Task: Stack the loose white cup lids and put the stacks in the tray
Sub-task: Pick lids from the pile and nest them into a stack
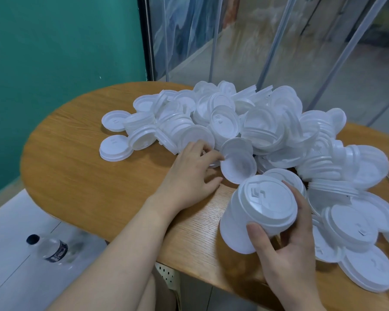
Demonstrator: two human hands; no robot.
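Wall: teal-green (61,41), at left.
Glass panels: clear (279,46), behind the table.
Table: rounded, wood-grain (81,171).
Floor: pale (14,277), a water bottle (52,249) lying on it.

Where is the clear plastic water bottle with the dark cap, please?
In the head view, the clear plastic water bottle lies at lower left on the pale surface below the wooden table.

White lids (225,122), wood-grain tan table (81,176), teal wall (54,41).
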